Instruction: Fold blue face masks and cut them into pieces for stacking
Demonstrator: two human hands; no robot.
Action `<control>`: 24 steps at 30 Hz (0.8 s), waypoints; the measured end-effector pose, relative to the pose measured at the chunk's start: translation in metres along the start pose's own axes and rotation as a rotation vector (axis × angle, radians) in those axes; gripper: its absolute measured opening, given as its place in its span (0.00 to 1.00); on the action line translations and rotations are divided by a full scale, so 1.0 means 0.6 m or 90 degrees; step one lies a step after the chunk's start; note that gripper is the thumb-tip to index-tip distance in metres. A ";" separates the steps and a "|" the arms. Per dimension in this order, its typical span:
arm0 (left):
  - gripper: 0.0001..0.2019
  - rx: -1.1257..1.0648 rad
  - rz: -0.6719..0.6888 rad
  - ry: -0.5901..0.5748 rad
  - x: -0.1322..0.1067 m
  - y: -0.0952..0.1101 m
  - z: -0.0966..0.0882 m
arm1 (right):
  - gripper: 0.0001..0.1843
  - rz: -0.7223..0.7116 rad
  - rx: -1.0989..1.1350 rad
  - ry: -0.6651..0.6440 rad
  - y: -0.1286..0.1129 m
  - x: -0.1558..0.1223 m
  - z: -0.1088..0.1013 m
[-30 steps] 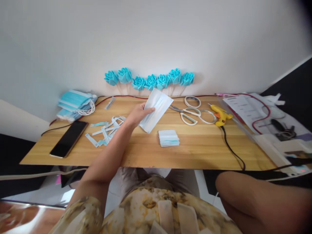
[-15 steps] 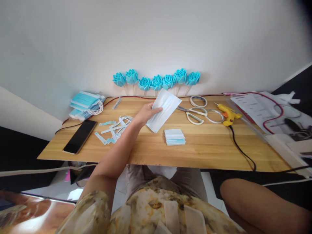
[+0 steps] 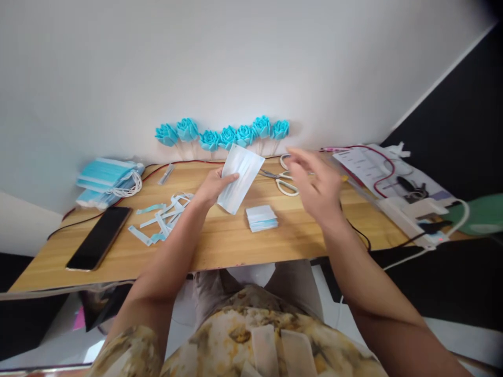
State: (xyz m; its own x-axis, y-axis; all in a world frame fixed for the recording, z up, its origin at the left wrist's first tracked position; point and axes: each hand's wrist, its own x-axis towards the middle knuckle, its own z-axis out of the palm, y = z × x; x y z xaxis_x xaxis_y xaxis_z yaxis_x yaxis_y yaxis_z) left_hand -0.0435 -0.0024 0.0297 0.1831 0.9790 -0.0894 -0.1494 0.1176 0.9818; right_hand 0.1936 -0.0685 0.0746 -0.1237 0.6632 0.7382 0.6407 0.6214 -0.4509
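Observation:
My left hand pinches the left edge of a pale, pleated face mask sheet with no ear loops showing, tilted above the table. To its right, my right hand hangs in the air, blurred by motion, its fingers apart and nothing in them. Behind and beside that hand are white-handled scissors, partly hidden. Below the sheet sits a small stack of cut white and blue mask pieces. A loose heap of cut mask strips lies beside my left forearm.
Several blue craft roses on sticks lean against the wall. Uncut masks are piled at the left, near a black phone. A power strip, cables and paper occupy the right. My right hand hides most of the glue gun.
My right hand has come up from below the table edge to over the scissors side. My left hand still holds the mask sheet. The view has turned rightward.

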 end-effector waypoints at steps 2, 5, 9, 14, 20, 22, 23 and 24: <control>0.27 0.004 -0.001 -0.008 -0.003 0.001 0.003 | 0.23 0.023 0.004 -0.020 0.023 0.026 0.010; 0.27 0.032 0.000 -0.025 -0.006 0.000 0.007 | 0.26 0.075 0.032 -0.152 0.052 0.069 0.047; 0.26 0.102 0.005 -0.057 -0.004 -0.007 0.006 | 0.20 0.059 0.001 -0.231 0.058 0.101 0.097; 0.27 0.122 0.015 -0.131 0.002 -0.009 -0.013 | 0.25 0.045 0.046 -0.149 0.066 0.107 0.109; 0.41 -0.177 -0.016 -0.202 0.003 0.013 -0.029 | 0.28 0.154 0.184 0.053 0.101 0.090 0.106; 0.42 -0.244 -0.018 -0.188 0.007 0.013 -0.026 | 0.29 0.185 0.189 0.076 0.105 0.083 0.109; 0.43 -0.259 -0.019 -0.182 0.009 0.010 -0.024 | 0.28 0.192 0.192 0.074 0.106 0.080 0.111; 0.43 -0.263 -0.025 -0.182 0.012 0.006 -0.021 | 0.28 0.193 0.197 0.062 0.106 0.077 0.112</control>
State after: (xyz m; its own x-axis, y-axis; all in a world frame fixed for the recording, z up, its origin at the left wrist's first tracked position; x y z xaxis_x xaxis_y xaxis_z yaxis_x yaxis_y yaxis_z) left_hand -0.0553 0.0070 0.0304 0.4467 0.8945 -0.0179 -0.4982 0.2653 0.8254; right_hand 0.1777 0.0297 0.0465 0.1167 0.8016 0.5864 0.3787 0.5099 -0.7724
